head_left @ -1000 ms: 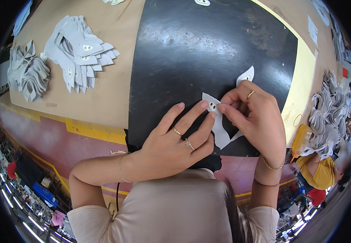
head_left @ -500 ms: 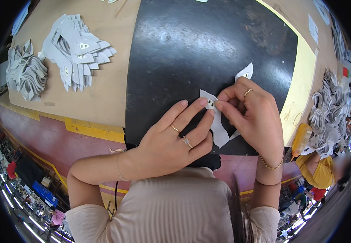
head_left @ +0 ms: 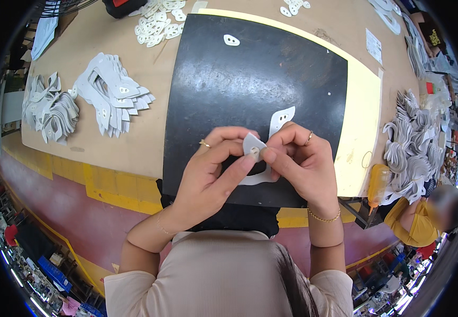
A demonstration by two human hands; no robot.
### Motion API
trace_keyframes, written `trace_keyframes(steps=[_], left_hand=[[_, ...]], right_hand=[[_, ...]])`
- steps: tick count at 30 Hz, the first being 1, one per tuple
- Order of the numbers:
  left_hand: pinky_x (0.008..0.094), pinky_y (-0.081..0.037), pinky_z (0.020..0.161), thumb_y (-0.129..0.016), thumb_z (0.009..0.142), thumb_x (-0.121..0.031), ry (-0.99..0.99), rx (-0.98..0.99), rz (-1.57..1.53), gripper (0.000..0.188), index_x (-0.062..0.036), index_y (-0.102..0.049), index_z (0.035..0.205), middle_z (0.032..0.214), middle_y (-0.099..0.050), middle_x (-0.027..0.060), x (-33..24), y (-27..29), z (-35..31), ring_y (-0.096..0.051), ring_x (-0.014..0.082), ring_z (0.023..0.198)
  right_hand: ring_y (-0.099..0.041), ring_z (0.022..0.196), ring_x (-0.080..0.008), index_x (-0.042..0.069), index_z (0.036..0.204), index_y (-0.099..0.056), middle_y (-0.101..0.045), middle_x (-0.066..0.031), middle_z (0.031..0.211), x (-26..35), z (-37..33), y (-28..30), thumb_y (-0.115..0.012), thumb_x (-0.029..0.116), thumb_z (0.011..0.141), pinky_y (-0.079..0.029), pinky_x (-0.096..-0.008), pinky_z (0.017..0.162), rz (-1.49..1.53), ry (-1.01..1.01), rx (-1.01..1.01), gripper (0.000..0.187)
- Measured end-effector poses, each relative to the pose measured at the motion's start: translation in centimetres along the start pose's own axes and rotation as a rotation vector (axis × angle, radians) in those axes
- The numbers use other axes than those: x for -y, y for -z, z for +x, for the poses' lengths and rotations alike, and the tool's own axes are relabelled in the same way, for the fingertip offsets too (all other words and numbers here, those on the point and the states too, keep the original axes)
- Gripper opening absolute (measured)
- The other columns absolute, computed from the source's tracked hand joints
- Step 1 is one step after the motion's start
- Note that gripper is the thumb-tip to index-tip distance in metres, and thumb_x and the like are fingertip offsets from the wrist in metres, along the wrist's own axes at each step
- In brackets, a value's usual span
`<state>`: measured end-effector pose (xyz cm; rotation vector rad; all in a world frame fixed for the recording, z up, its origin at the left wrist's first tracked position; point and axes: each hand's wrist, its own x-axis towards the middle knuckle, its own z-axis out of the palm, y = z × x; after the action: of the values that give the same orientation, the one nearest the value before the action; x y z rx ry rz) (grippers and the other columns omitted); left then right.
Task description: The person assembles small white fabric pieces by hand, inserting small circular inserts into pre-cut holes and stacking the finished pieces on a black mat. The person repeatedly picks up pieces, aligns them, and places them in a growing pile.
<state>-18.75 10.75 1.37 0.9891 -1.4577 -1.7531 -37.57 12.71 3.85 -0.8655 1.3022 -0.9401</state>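
Observation:
A curved light-grey fabric piece [head_left: 259,178] lies partly on the black mat [head_left: 208,90], near its front edge. One pointed end is raised between my hands, and a small white two-holed patch [head_left: 255,151] shows on it. My left hand [head_left: 216,164] pinches this end between thumb and fingers, the thumb tip at the patch. From the other side, my right hand [head_left: 299,158] grips the edge by thumb and forefinger. Beyond my right knuckles the piece's other end [head_left: 282,119], also with a two-holed patch, rests on the mat. My fingers cover the stretch between.
A loose white patch [head_left: 231,40] lies on the mat's far part. More patches [head_left: 157,24] are heaped beyond the mat. Stacked grey pieces [head_left: 113,95] stand on the left, bundles [head_left: 414,142] on the right. A yellow bottle [head_left: 378,182] and a person in yellow [head_left: 411,222] are at right.
My left hand has gone from fingers laid flat on the piece to a pinch. The patched end has come up off the mat. More of the table's far side now shows.

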Motion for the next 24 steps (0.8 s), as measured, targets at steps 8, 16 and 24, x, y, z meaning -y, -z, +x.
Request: trace_keyframes(steps=[8, 16, 24], left_hand=[[0.0198, -0.043, 0.058, -0.056, 0.099, -0.024, 0.364, 0.090, -0.301, 0.026, 0.0009, -0.063, 0.096, 0.079, -0.063, 0.0043, -2.8, -0.3, 0.2, -0.057, 0.0064, 0.064], [0.0186, -0.040, 0.049, -0.063, 0.095, -0.018, 0.357, 0.071, -0.158, 0.021, 0.0014, -0.065, 0.089, 0.068, -0.062, 0.0039, -3.5, -0.3, -0.4, -0.053, 0.0047, 0.054], [0.0190, -0.038, 0.047, -0.064, 0.094, -0.018, 0.311, 0.073, -0.101, 0.021, 0.0011, -0.065, 0.085, 0.066, -0.062, 0.0032, -3.6, -0.3, -0.7, -0.051, 0.0033, 0.051]], right_hand=[[-0.058, 0.065, -0.0028, -0.002, 0.098, -0.065, -0.065, -0.0002, 0.078, 0.3, -1.3, 2.3, -0.068, 0.003, 0.088, -0.046, -0.0173, 0.060, 0.052, 0.030, 0.092, 0.011], [-0.057, 0.069, -0.0025, -0.001, 0.089, -0.066, -0.065, 0.0010, 0.080, 0.4, -1.4, 2.7, -0.071, 0.000, 0.083, -0.046, -0.0185, 0.064, 0.064, 0.084, 0.156, 0.008], [-0.054, 0.065, -0.0025, 0.002, 0.082, -0.066, -0.063, 0.0016, 0.074, 0.3, -1.3, 2.5, -0.074, 0.003, 0.080, -0.041, -0.0184, 0.058, -0.001, 0.083, 0.197, 0.008]])
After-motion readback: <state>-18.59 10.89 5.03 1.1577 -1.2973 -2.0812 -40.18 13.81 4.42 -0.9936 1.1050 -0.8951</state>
